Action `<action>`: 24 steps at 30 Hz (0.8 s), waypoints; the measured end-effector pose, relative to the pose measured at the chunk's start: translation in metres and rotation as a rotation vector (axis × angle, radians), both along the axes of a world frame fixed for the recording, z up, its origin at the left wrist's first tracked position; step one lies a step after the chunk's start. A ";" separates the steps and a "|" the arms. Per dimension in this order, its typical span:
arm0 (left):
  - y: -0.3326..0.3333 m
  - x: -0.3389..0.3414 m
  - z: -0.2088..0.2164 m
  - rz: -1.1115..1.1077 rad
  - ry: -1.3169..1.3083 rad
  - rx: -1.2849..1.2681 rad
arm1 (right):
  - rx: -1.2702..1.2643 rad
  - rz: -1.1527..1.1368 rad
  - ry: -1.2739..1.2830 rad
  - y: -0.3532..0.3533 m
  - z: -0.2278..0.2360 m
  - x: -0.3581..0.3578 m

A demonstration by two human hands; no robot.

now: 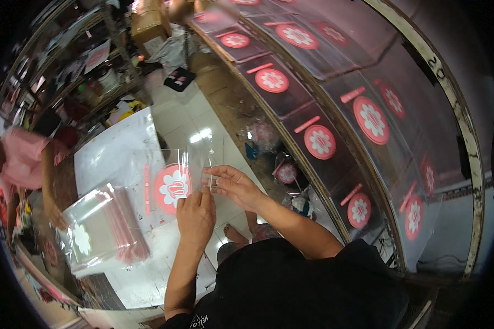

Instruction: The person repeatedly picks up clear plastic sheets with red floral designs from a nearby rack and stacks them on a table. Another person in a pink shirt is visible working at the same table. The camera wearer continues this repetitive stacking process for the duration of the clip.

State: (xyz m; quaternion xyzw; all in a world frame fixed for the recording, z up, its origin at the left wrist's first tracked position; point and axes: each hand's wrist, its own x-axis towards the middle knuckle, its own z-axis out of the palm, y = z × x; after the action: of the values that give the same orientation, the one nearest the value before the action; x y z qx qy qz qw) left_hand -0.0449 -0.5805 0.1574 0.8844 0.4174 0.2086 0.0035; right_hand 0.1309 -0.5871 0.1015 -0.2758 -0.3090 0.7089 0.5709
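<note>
Both my hands are at the near right edge of a clear plastic bag [167, 192] printed with a pink disc, a white flower and a pink bar. My left hand [196, 216] has its fingers bent over that edge, just below the disc. To its right, my right hand [235, 187] pinches the clear film between thumb and fingers. The film's outline is hard to make out where it shines. Beneath the bag, a large white board [118, 140] lies on the table. A stack of printed clear bags [101, 227] rests to the left.
Left, a person in a pink shirt [24, 159] reaches a hand [55, 214] to the stack. At right, a long tiered rack [313, 98] carries rows of printed bags. A cluttered shelf [82, 77] and a cardboard box [148, 27] stand far off. Wrapped bundles [263, 134] lie under the rack.
</note>
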 end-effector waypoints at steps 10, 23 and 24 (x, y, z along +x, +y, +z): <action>-0.032 0.066 -0.016 -0.270 -0.242 -0.300 | -0.103 -0.469 -0.711 -0.034 -0.026 0.126; -0.051 -0.094 -0.112 0.645 -0.248 -0.460 | -0.292 -0.790 -0.445 -0.159 -0.113 0.541; -0.056 -0.089 -0.108 0.695 -0.220 -0.514 | -0.331 -0.773 -0.397 -0.165 -0.120 0.571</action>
State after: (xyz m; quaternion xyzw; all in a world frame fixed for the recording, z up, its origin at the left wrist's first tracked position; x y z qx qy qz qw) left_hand -0.1343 -0.6366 0.0492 0.6346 0.7253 0.1796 0.1973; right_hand 0.7016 -0.7519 -0.0188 -0.5884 -0.1696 0.4172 0.6715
